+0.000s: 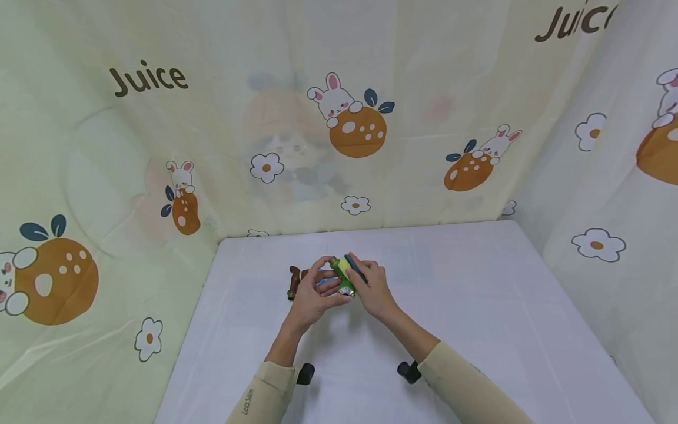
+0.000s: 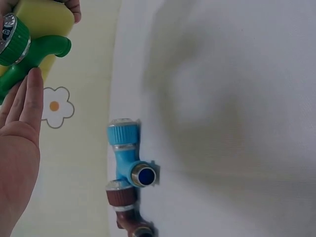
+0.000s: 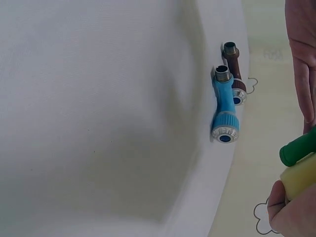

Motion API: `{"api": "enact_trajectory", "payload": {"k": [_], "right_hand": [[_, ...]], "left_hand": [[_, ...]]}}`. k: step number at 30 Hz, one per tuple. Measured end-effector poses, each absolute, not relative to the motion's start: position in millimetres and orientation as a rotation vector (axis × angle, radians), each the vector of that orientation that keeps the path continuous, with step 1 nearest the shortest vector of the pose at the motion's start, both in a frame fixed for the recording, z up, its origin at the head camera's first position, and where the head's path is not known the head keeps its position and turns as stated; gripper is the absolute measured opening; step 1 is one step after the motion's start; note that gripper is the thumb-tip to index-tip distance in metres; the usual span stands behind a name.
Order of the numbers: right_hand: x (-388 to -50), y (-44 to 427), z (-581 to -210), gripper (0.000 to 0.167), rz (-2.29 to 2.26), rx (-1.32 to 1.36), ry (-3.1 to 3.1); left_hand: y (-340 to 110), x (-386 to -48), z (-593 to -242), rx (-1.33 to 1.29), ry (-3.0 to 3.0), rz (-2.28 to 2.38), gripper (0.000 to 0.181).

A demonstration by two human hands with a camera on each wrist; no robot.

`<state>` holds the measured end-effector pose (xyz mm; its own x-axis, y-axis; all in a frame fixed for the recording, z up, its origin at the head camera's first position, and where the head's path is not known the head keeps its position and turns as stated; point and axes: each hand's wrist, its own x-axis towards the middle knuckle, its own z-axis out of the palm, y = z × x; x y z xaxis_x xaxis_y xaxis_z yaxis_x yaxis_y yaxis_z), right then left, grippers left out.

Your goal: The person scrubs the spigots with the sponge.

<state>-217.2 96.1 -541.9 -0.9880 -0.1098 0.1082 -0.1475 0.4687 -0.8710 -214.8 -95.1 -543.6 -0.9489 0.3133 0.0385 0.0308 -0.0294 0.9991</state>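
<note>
Above the table, my left hand [image 1: 311, 301] holds a green tap [image 1: 345, 287] between the thumb and fingers. Its ribbed green knob with a silvery cap shows in the left wrist view. A yellow sponge [image 1: 344, 266] with a dark blue side is pinched in my right hand [image 1: 377, 290] and pressed against the tap. Behind the left fingers, mostly hidden in the head view, lies a blue tap [image 2: 126, 160]. Beside it on the table is a brown tap [image 1: 294, 284]; both show better in the right wrist view, at the table's edge.
A white cloth covers the table [image 1: 455, 306]. Around its back and sides hangs a pale curtain [image 1: 413, 176] printed with rabbits, oranges and flowers. Black wrist mounts [image 1: 409, 372] sit at both sleeves.
</note>
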Motion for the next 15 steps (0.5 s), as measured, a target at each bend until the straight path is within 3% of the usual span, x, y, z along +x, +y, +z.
{"api": "enact_trajectory", "payload": {"k": [15], "right_hand": [[-218.0,102.3,-547.1,0.056,1.554,0.133,-2.696]], "left_hand": [[-95.0,-215.1,-538.2,0.417,2.022,2.072,0.095]]}}
